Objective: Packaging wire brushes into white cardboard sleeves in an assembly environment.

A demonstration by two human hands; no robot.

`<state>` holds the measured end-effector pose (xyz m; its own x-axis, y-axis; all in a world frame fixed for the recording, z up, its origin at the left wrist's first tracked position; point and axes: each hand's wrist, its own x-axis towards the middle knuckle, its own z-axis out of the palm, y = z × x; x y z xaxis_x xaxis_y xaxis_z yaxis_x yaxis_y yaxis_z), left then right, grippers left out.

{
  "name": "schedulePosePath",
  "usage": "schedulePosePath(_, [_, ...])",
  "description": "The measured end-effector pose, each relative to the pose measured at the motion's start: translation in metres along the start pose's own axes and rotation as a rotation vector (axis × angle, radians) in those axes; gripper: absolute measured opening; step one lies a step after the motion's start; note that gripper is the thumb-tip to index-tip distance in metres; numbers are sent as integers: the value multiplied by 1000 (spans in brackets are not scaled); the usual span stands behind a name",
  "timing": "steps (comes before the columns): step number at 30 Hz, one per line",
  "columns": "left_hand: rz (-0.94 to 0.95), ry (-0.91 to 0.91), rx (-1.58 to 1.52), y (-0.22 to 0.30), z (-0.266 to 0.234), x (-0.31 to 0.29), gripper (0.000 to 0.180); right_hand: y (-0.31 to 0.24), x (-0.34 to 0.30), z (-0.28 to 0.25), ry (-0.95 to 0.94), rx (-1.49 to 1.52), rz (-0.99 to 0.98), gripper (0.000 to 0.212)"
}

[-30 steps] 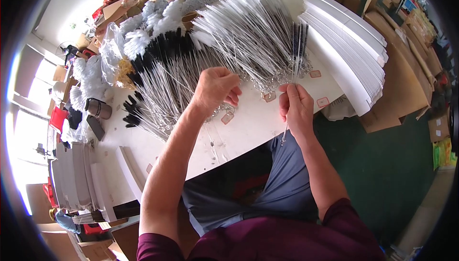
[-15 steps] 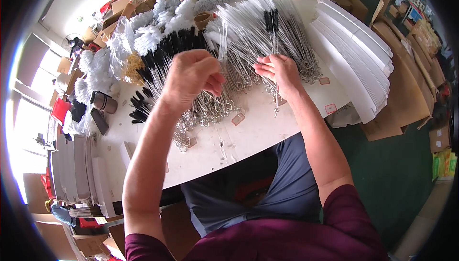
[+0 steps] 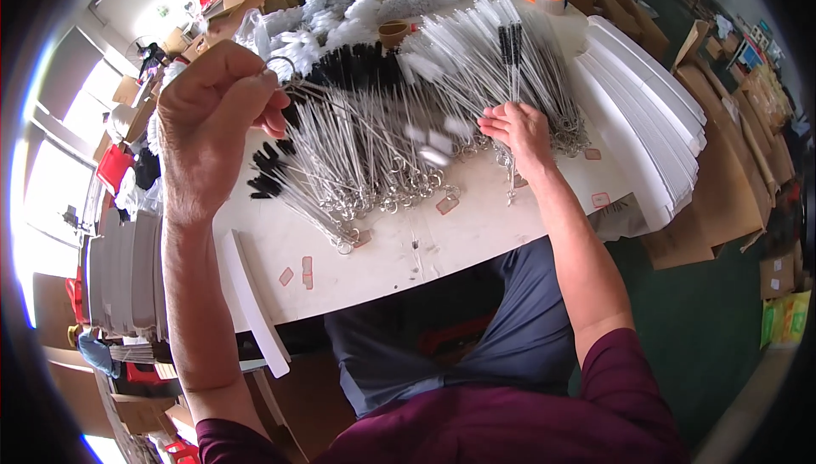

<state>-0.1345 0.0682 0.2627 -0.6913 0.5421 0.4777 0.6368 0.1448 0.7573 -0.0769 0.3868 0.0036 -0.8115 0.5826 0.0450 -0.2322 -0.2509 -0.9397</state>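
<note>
My left hand (image 3: 212, 116) is raised at the left, fingers pinched on the ring end of a few wire brushes (image 3: 340, 99). Their stems slant right over the pile, and their white bristle heads look blurred. Farther right, my right hand (image 3: 520, 134) is closed around the stems of black-tipped wire brushes (image 3: 510, 43); the black heads point away from me and the looped ends hang below the palm. Beneath both hands spreads a pile of wire brushes (image 3: 387, 145), ring ends toward me. White-bristled brushes (image 3: 484, 31) lie beyond the right hand.
The white table (image 3: 374, 251) carries small paper labels (image 3: 308, 273) and a white strip (image 3: 251, 302) at its left edge. Stacked white card sheets (image 3: 637, 116) lie right, beside cardboard boxes (image 3: 722, 141). A tape roll (image 3: 551, 0) and brown cup (image 3: 392, 34) stand at the back.
My left hand has moved left and toward me, drawing the wire brushes sideways across the pile. My right hand keeps its hold on the black-tipped brushes. The view has shifted slightly.
</note>
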Motion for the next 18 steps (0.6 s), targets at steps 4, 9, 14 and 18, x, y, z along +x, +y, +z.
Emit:
schedulePosePath(4, [16,-9,-74,18,-22,-17,13,-28,-23,15,-84,-68,-120,33])
schedulePosePath(9, [-132,-62,-285,38,-21,-35,14,-91,-75,81,-511,-44,-181,36])
schedulePosePath(14, [-197,-147,-310,49,-7,-50,11,-96,-114,137,-833,159,-104,34])
schedulePosePath(18, [-222,-110,-266,32,-7,-55,10,-75,-139,147,-1044,483,291,38])
